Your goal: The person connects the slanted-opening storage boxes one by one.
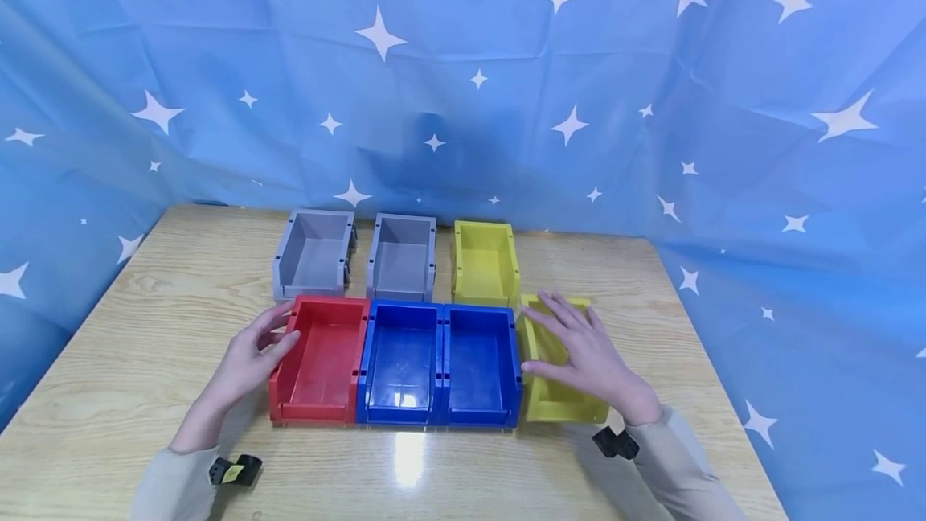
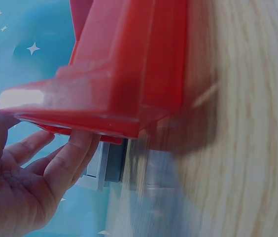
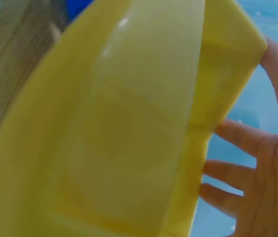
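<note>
In the head view, a red bin [image 1: 329, 364] stands at the left end of the front row. My left hand [image 1: 253, 352] holds its left wall, thumb over the rim and fingers along the outside; the left wrist view shows the same grip on the red bin [image 2: 104, 84] from low down. Two blue bins [image 1: 405, 356] sit side by side against the red one. At the right end is a yellow bin [image 1: 567, 404], a little askew. Over it my right hand [image 1: 582, 348] spreads its nearly straight fingers, whose tips touch the rim of the yellow bin [image 3: 129, 123].
Behind the front row stand two grey bins [image 1: 401, 260] and another yellow bin [image 1: 485, 260], with gaps between them. All rest on a wooden table [image 1: 130, 344]. A blue cloth [image 1: 463, 103] with white stars hangs behind the table's back edge and along its sides.
</note>
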The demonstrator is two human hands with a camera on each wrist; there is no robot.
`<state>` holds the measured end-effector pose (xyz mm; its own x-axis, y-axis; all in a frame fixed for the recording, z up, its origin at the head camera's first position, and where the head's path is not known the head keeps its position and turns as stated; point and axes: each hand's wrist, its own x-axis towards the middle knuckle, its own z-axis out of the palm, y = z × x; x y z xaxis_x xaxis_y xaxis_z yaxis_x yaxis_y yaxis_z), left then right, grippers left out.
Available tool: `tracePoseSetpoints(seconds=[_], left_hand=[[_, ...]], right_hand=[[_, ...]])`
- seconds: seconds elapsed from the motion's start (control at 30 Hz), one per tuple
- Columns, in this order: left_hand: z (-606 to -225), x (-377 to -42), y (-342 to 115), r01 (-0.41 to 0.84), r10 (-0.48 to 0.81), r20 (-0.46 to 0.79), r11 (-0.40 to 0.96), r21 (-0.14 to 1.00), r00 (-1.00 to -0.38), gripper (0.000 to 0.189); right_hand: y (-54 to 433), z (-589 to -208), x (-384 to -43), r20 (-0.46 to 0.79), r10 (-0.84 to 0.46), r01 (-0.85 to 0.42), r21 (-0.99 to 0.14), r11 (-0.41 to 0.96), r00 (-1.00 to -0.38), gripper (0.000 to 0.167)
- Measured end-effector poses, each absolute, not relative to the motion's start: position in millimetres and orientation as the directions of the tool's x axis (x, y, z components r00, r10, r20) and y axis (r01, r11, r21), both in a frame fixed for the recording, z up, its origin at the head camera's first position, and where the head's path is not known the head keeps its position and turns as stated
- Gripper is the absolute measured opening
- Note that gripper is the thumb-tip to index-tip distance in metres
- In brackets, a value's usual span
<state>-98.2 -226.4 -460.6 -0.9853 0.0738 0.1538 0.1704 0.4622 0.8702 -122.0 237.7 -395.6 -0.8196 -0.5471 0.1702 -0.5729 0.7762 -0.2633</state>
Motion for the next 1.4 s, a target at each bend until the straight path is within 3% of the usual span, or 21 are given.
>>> tracePoseSetpoints(seconds=[1.4], left_hand=[[-462,-98,-226,0.190,0.082,0.171,0.461,0.867,-0.982,0.049]], right_hand=[[237,-411,-123,0.130,-0.560,-0.574,-0.241,0.783,-0.818,0.074]])
